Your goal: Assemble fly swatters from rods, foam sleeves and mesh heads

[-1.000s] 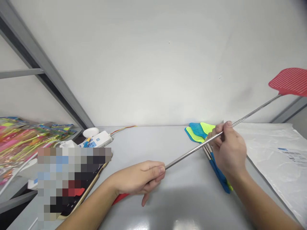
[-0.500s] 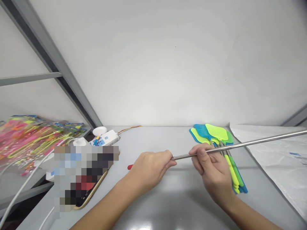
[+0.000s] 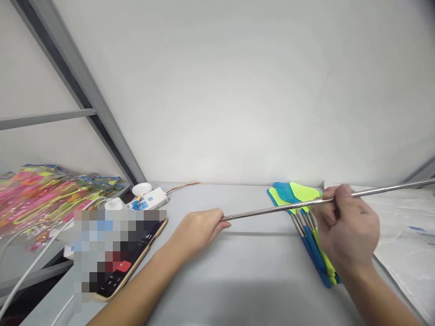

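My left hand is closed in a fist over the left end of a long thin metal rod; that end is hidden in the fingers. My right hand grips the same rod farther along, thumb on top. The rod slants up to the right and runs out of view at the right edge. Behind and below my right hand lies a bundle of fly swatters, with blue and yellow-green mesh heads, metal shafts and blue and green handles, partly covered by the hand.
Left on the grey table lies a phone, partly blurred out, near a white power strip with cables. Packaged colourful items fill the left side. At right is a white plastic sheet. A pale wall stands behind.
My right hand has slid right along the rod, away from my left hand, and more bare rod shows between them. My left hand moved slightly left. The red tip beside it is out of sight.
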`<action>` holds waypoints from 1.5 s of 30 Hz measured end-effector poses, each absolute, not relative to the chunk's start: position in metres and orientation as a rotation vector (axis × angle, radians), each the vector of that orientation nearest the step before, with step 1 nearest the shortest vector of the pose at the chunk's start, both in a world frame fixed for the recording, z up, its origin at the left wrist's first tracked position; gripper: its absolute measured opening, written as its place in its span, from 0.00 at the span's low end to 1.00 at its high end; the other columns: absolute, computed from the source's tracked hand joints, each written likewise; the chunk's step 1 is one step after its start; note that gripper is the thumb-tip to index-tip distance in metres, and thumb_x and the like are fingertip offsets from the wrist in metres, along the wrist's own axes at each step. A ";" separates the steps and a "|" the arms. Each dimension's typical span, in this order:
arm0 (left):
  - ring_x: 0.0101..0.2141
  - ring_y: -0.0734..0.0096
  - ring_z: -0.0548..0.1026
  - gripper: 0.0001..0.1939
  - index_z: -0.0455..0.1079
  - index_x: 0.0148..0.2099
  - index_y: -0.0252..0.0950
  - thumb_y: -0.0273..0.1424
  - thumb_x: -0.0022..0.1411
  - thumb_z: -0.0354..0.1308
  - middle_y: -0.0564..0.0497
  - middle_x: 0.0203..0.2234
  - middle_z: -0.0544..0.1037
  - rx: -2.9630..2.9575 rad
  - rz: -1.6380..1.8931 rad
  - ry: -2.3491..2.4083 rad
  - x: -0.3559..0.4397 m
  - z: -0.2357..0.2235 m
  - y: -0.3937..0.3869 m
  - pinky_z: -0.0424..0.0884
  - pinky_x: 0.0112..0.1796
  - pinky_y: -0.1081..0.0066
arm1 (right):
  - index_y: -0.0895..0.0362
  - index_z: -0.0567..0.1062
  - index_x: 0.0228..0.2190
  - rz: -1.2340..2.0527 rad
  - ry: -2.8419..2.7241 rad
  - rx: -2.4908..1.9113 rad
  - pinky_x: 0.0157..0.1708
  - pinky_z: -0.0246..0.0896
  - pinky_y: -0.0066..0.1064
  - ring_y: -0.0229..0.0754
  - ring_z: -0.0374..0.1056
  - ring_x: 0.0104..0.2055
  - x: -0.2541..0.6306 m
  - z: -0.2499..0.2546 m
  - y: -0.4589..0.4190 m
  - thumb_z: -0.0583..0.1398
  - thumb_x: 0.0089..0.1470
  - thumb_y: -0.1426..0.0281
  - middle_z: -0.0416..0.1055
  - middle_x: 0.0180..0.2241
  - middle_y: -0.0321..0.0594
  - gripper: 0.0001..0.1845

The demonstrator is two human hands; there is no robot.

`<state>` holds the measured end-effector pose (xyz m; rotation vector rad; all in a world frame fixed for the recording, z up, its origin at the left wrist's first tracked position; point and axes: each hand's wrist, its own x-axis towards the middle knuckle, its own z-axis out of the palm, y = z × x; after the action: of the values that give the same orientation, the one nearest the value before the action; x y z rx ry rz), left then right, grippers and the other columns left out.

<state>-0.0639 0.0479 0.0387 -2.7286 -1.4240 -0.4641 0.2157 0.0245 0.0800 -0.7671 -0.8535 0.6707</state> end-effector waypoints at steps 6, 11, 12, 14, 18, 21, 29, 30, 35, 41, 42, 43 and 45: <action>0.25 0.69 0.69 0.19 0.62 0.36 0.39 0.44 0.72 0.39 0.53 0.27 0.73 -2.821 -0.463 -1.533 -0.058 0.032 0.047 0.55 0.27 0.72 | 0.56 0.71 0.20 0.580 -0.709 -0.709 0.19 0.34 0.35 0.33 0.42 0.15 0.243 0.084 0.041 0.58 0.60 0.65 0.50 0.11 0.29 0.17; 0.27 0.69 0.69 0.18 0.64 0.38 0.39 0.42 0.72 0.40 0.53 0.28 0.73 -2.933 -0.604 -1.614 -0.051 0.024 0.041 0.58 0.29 0.72 | 0.55 0.69 0.19 0.547 -0.702 -0.662 0.19 0.40 0.33 0.33 0.45 0.16 0.241 0.082 0.043 0.57 0.60 0.66 0.52 0.14 0.30 0.17; 0.27 0.69 0.69 0.18 0.64 0.37 0.38 0.42 0.72 0.40 0.53 0.27 0.72 -2.955 -0.623 -1.599 -0.049 0.023 0.039 0.58 0.29 0.72 | 0.56 0.69 0.20 0.532 -0.691 -0.652 0.21 0.44 0.33 0.33 0.49 0.18 0.238 0.080 0.043 0.57 0.59 0.67 0.54 0.16 0.31 0.17; 0.27 0.69 0.68 0.18 0.64 0.36 0.38 0.41 0.72 0.39 0.52 0.27 0.71 -3.005 -0.660 -1.548 -0.046 0.020 0.036 0.59 0.30 0.71 | 0.57 0.72 0.21 0.525 -0.698 -0.658 0.26 0.53 0.33 0.35 0.57 0.22 0.230 0.073 0.043 0.57 0.59 0.67 0.61 0.20 0.34 0.15; 0.30 0.68 0.69 0.16 0.65 0.39 0.38 0.38 0.72 0.39 0.50 0.30 0.71 -3.137 -0.757 -1.453 -0.038 0.019 0.028 0.62 0.33 0.70 | 0.57 0.77 0.28 0.721 -0.870 -0.779 0.37 0.60 0.35 0.39 0.65 0.31 0.203 0.055 0.038 0.54 0.61 0.60 0.69 0.26 0.39 0.19; 0.35 0.66 0.70 0.13 0.66 0.44 0.37 0.37 0.71 0.42 0.48 0.36 0.72 -3.195 -0.827 -1.455 -0.037 0.020 0.025 0.64 0.37 0.68 | 0.55 0.75 0.24 0.862 -0.806 -0.834 0.37 0.60 0.38 0.39 0.65 0.29 0.192 0.051 0.030 0.53 0.62 0.56 0.68 0.25 0.37 0.22; 0.29 0.68 0.67 0.14 0.62 0.37 0.38 0.39 0.72 0.41 0.52 0.30 0.70 -3.212 -0.732 -1.527 -0.043 0.017 0.035 0.60 0.30 0.70 | 0.53 0.62 0.12 0.692 -0.524 -0.836 0.27 0.57 0.43 0.37 0.53 0.21 0.222 0.068 0.040 0.52 0.62 0.63 0.51 0.17 0.34 0.27; 0.28 0.68 0.67 0.14 0.61 0.36 0.38 0.38 0.72 0.41 0.52 0.29 0.70 -3.210 -0.723 -1.488 -0.043 0.017 0.034 0.59 0.29 0.70 | 0.53 0.62 0.12 0.709 -0.524 -0.848 0.26 0.56 0.42 0.37 0.53 0.21 0.225 0.068 0.042 0.53 0.62 0.63 0.51 0.17 0.34 0.26; 0.25 0.71 0.64 0.16 0.60 0.33 0.38 0.37 0.72 0.40 0.53 0.27 0.68 -3.175 -0.693 -1.213 -0.041 0.018 0.030 0.58 0.28 0.70 | 0.54 0.59 0.13 0.736 -0.537 -0.887 0.24 0.53 0.38 0.35 0.52 0.20 0.231 0.065 0.048 0.52 0.62 0.62 0.50 0.15 0.33 0.26; 0.19 0.73 0.54 0.14 0.56 0.28 0.39 0.33 0.68 0.41 0.56 0.20 0.62 -3.030 -0.922 -0.855 -0.033 0.011 0.019 0.52 0.20 0.70 | 0.54 0.54 0.13 0.790 -0.520 -0.899 0.20 0.50 0.32 0.36 0.45 0.18 0.229 0.068 0.050 0.49 0.61 0.59 0.46 0.14 0.32 0.27; 0.19 0.74 0.53 0.14 0.55 0.27 0.39 0.32 0.67 0.41 0.56 0.19 0.61 -3.007 -0.964 -0.788 -0.031 0.010 0.017 0.51 0.20 0.70 | 0.54 0.54 0.13 0.810 -0.517 -0.903 0.20 0.50 0.32 0.36 0.45 0.17 0.230 0.068 0.050 0.49 0.62 0.60 0.46 0.14 0.31 0.27; 0.19 0.74 0.53 0.14 0.54 0.27 0.39 0.32 0.66 0.41 0.56 0.19 0.60 -2.991 -0.996 -0.736 -0.029 0.009 0.016 0.50 0.19 0.70 | 0.54 0.53 0.13 0.827 -0.516 -0.904 0.20 0.50 0.32 0.36 0.44 0.17 0.230 0.068 0.050 0.49 0.62 0.60 0.45 0.14 0.31 0.27; 0.19 0.74 0.53 0.13 0.53 0.26 0.39 0.31 0.65 0.42 0.56 0.18 0.59 -2.973 -1.030 -0.683 -0.027 0.007 0.015 0.50 0.19 0.70 | 0.54 0.53 0.14 0.848 -0.513 -0.903 0.20 0.50 0.32 0.36 0.44 0.17 0.231 0.068 0.051 0.49 0.63 0.59 0.45 0.14 0.31 0.28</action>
<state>-0.0267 0.0154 0.0073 -2.9731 -0.6830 -1.0297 0.2306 0.0505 0.0679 -0.9033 -0.5135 0.8479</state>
